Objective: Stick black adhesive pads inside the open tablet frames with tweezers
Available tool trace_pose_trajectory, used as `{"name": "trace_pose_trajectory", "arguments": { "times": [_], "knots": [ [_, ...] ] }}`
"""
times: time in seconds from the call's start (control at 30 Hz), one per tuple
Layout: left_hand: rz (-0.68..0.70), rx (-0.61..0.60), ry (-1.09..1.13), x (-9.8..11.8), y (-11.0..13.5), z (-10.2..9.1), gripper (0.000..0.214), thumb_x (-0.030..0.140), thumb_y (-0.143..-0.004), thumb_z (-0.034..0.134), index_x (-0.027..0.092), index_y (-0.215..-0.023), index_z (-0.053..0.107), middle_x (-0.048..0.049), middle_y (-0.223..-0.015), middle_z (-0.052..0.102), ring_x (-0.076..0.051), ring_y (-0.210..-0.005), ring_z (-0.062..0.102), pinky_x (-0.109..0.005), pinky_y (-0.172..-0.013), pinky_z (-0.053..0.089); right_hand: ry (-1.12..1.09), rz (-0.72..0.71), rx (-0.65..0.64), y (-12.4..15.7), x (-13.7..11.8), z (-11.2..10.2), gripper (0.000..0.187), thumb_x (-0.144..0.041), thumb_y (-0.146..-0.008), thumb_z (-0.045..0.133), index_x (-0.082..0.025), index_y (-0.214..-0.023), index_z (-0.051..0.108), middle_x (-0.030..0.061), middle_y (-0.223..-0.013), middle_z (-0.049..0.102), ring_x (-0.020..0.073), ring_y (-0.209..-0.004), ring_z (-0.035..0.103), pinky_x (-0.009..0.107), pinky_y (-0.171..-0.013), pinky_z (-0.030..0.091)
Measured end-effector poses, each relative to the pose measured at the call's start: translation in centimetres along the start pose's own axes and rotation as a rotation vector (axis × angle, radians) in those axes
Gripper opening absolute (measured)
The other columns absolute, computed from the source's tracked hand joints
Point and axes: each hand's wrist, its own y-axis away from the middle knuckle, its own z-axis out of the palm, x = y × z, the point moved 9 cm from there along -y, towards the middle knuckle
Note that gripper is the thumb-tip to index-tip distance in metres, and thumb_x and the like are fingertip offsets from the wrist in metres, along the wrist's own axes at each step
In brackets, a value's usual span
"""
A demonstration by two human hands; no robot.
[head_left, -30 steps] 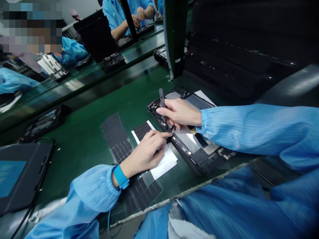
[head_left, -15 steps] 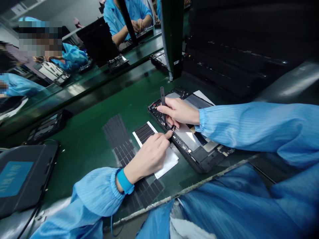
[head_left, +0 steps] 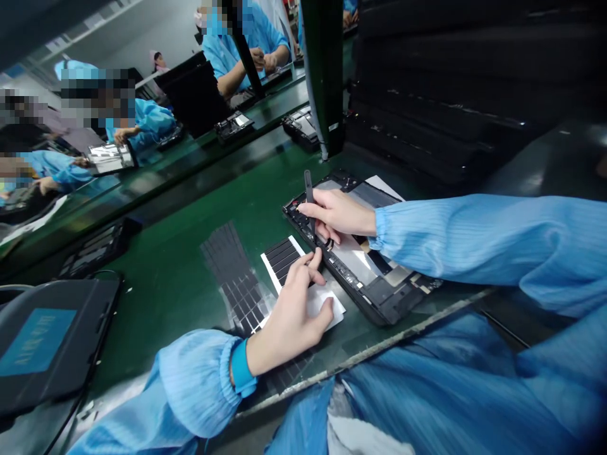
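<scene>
An opened tablet (head_left: pixel 374 287) with its inner boards bare lies on the green bench in front of me. My right hand (head_left: pixel 339 215) is closed round black tweezers (head_left: pixel 309 189), their tips down at the tablet's near left edge. My left hand (head_left: pixel 296 309) rests on a white backing sheet (head_left: pixel 332 303) that carries dark strips (head_left: pixel 282 256). Its fingers are curled, the forefinger and thumb meeting close to the tweezer tips; what they pinch is too small to make out.
More sheets of dark strips (head_left: pixel 232 265) lie left of the white sheet. A dark tray with a blue label (head_left: pixel 42 344) sits at the near left. A black post (head_left: pixel 325 69) and stacked black trays (head_left: pixel 455 114) stand behind the tablet. Other workers in blue sit across the conveyor (head_left: pixel 142 183).
My left hand has drawn back toward me along the white sheet and its fingers have curled in. The right hand and tweezers have stayed at the tablet's edge.
</scene>
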Motion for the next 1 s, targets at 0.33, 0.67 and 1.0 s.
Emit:
{"name": "trace_pose_trajectory", "arguments": {
  "times": [0.33, 0.67, 1.0],
  "knots": [
    [-0.055, -0.119, 0.071, 2.4, 0.1, -0.3, 0.013, 0.018, -0.077, 0.052, 0.021, -0.087, 0.044, -0.011, -0.119, 0.058, -0.021, -0.123, 0.047, -0.036, -0.094, 0.045, -0.008, 0.07, -0.038, -0.4, -1.0, -0.9, 0.023, -0.028, -0.091, 0.048, -0.017, -0.071, 0.044, -0.0023, -0.043, 0.051, 0.0122, -0.03, 0.047, 0.021, -0.03, 0.035],
    [-0.448, -0.376, -0.158, -6.4, -8.2, -2.5, 0.058, 0.055, -0.086, 0.027, 0.016, -0.053, 0.054, -0.002, -0.044, 0.056, -0.013, -0.053, 0.057, -0.024, -0.064, 0.043, 0.442, 0.046, 0.433, -1.7, 0.7, -12.0, 0.043, -0.026, -0.075, 0.059, -0.016, -0.038, 0.039, -0.0025, -0.038, 0.034, 0.0076, -0.044, 0.034, 0.024, -0.05, 0.024],
    [-0.513, -0.365, -0.228, -7.0, -7.1, -1.8, 0.063, 0.07, -0.079, 0.028, 0.018, -0.048, 0.044, -0.0007, -0.042, 0.049, -0.013, -0.045, 0.049, -0.026, -0.054, 0.038, -0.074, 0.22, 0.521, -2.1, 6.4, -12.0, 0.036, -0.03, -0.08, 0.051, -0.018, -0.051, 0.035, -0.0048, -0.039, 0.031, 0.0053, -0.035, 0.026, 0.022, -0.038, 0.018]
  ]
}}
